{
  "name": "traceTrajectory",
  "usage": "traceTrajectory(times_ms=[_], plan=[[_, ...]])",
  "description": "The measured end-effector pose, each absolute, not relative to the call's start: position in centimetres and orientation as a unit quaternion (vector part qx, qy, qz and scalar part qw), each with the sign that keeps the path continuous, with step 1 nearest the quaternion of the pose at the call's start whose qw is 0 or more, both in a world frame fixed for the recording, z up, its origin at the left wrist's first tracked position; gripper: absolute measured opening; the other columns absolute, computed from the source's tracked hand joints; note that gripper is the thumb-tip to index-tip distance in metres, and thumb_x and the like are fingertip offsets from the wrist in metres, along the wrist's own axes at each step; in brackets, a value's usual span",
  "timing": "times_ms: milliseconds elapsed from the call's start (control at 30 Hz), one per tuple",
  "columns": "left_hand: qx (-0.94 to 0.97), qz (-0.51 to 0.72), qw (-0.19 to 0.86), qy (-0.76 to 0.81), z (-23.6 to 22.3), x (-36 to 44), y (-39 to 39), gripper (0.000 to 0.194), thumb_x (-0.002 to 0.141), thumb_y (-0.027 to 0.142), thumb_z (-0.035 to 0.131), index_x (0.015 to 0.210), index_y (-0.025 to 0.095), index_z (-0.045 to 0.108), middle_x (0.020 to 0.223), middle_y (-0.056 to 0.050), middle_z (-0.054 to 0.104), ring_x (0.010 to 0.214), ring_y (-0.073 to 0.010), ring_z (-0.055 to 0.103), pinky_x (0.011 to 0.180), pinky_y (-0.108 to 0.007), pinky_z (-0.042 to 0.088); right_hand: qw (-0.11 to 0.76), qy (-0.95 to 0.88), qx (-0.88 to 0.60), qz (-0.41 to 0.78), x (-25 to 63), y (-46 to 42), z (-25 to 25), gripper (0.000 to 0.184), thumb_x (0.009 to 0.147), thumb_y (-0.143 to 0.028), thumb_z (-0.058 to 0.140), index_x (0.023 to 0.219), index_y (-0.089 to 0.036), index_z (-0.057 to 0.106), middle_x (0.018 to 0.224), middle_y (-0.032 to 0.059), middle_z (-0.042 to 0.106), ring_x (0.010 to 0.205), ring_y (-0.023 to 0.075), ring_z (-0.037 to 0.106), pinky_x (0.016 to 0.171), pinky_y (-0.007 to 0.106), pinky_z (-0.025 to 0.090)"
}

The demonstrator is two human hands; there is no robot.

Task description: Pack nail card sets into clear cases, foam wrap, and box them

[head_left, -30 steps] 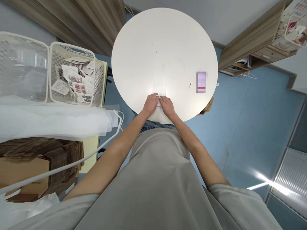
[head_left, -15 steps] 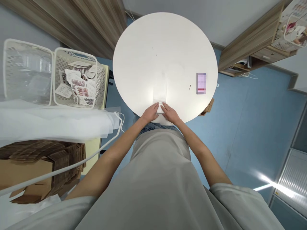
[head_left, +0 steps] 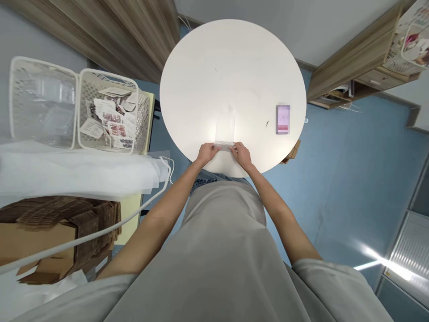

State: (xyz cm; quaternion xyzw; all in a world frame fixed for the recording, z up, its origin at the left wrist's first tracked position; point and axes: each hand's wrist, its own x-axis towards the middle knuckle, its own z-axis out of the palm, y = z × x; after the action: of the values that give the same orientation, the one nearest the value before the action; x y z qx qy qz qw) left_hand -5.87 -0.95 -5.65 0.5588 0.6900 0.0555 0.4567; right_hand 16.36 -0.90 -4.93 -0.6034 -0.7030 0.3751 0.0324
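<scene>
A long, transparent plastic piece (head_left: 224, 129) lies on the white round table (head_left: 231, 53), its near end close to my body. It may be a flat box or a sleeve; its faint outline does not tell which. My left hand (head_left: 207, 153) pinches the left corner of that near end, where a bright crease runs across. At the right corner, my right hand (head_left: 241, 154) has thumb and fingers closed on the same plastic. The near flap shows between my two hands.
A phone-like object (head_left: 283, 119), pixelated, lies on the table's right side. To the left stand a white basket (head_left: 140, 118) of packaged items and another basket (head_left: 11, 98) with clear plastic. Below them are translucent white sheeting (head_left: 77, 172) and folded cardboard (head_left: 36, 243).
My fingers have gone from lying over the plastic's near end to gripping its two corners, a little wider apart. The near end now shows a raised, bright crease.
</scene>
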Motion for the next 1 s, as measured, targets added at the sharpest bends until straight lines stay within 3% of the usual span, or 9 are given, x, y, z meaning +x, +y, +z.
traceTrajectory(times_ms=[100,233,333,433,533,667,733,867,1000], plan=[[0.54,0.047,0.434,0.719,-6.2,-5.1,0.0,0.037,0.098,0.054,0.066,0.078,0.024,0.072,0.082,-0.009,0.076,0.088,-0.0302,0.072,0.084,-0.041,0.056,0.008,-0.681,-0.637,0.361,15.6,0.6,-5.3,0.036,0.115,-0.044,0.047,0.123,-0.019,0.073,0.127,0.0127,0.072,0.105,0.0256,0.075,0.094,0.037,0.06],[0.528,0.046,0.413,0.74,-6.7,-4.2,0.7,0.025,0.098,0.045,0.069,0.105,0.022,0.076,0.107,-0.012,0.078,0.105,-0.0319,0.072,0.096,-0.045,0.057,0.0,-0.636,-0.688,0.349,15.1,2.3,-6.0,0.032,0.108,-0.04,0.059,0.133,-0.02,0.067,0.13,0.0136,0.07,0.113,0.0308,0.071,0.097,0.045,0.06],[0.556,0.062,0.365,0.744,-6.6,-4.1,1.1,0.055,0.096,0.04,0.074,0.145,0.017,0.063,0.146,-0.021,0.066,0.13,-0.0359,0.067,0.109,-0.051,0.056,0.006,-0.64,-0.69,0.338,14.9,3.3,-6.1,0.045,0.105,-0.036,0.065,0.146,-0.019,0.059,0.142,0.0179,0.064,0.123,0.0342,0.067,0.1,0.049,0.06],[0.642,0.079,0.331,0.687,-6.4,-4.2,1.5,0.078,0.097,0.037,0.074,0.164,0.013,0.044,0.171,-0.027,0.043,0.159,-0.0393,0.045,0.127,-0.055,0.042,0.025,-0.694,-0.654,0.3,14.4,3.8,-5.8,0.049,0.104,-0.03,0.065,0.15,-0.016,0.057,0.153,0.0222,0.057,0.139,0.0378,0.057,0.111,0.054,0.055],[0.716,0.091,0.349,0.598,-6.4,-4.2,1.9,0.071,0.104,0.035,0.06,0.169,0.015,0.039,0.177,-0.022,0.037,0.169,-0.0342,0.03,0.137,-0.055,0.03,0.045,-0.744,-0.601,0.288,13.9,3.7,-5.5,0.045,0.106,-0.022,0.058,0.15,-0.015,0.059,0.158,0.0225,0.057,0.147,0.0381,0.051,0.121,0.059,0.047],[0.731,0.084,0.388,0.556,-7.0,-4.0,1.8,0.062,0.111,0.027,0.036,0.172,0.019,0.038,0.174,-0.015,0.047,0.166,-0.0258,0.037,0.138,-0.052,0.03,0.023,-0.764,-0.566,0.31,13.8,2.8,-5.4,0.044,0.11,-0.016,0.042,0.148,-0.016,0.064,0.157,0.0199,0.062,0.149,0.0342,0.054,0.127,0.06,0.042],[0.732,0.07,0.392,0.553,-7.2,-4.0,1.3,0.062,0.11,0.023,0.031,0.172,0.017,0.039,0.174,-0.015,0.046,0.166,-0.0236,0.038,0.138,-0.049,0.031,0.017,-0.772,-0.552,0.314,14.3,2.0,-5.5,0.047,0.112,-0.017,0.037,0.151,-0.017,0.062,0.164,0.0175,0.058,0.155,0.032,0.051,0.129,0.057,0.042],[0.769,0.062,0.373,0.515,-7.4,-4.3,-0.6,0.067,0.104,0.018,0.039,0.17,0.005,0.038,0.178,-0.022,0.036,0.17,-0.0289,0.027,0.139,-0.054,0.026,0.012,-0.807,-0.502,0.31,15.8,-0.1,-5.9,0.052,0.113,-0.026,0.045,0.163,-0.013,0.052,0.176,0.0186,0.041,0.166,0.0315,0.037,0.131,0.055,0.04],[0.796,0.066,0.372,0.473,-7.8,-5.0,-3.8,0.079,0.095,0.021,0.056,0.169,0.001,0.038,0.18,-0.024,0.031,0.171,-0.0345,0.023,0.141,-0.055,0.022,-0.011,-0.837,-0.456,0.303,17.3,-2.7,-6.4,0.056,0.111,-0.023,0.05,0.165,-0.009,0.049,0.176,0.0212,0.038,0.168,0.032,0.034,0.133,0.054,0.039]])
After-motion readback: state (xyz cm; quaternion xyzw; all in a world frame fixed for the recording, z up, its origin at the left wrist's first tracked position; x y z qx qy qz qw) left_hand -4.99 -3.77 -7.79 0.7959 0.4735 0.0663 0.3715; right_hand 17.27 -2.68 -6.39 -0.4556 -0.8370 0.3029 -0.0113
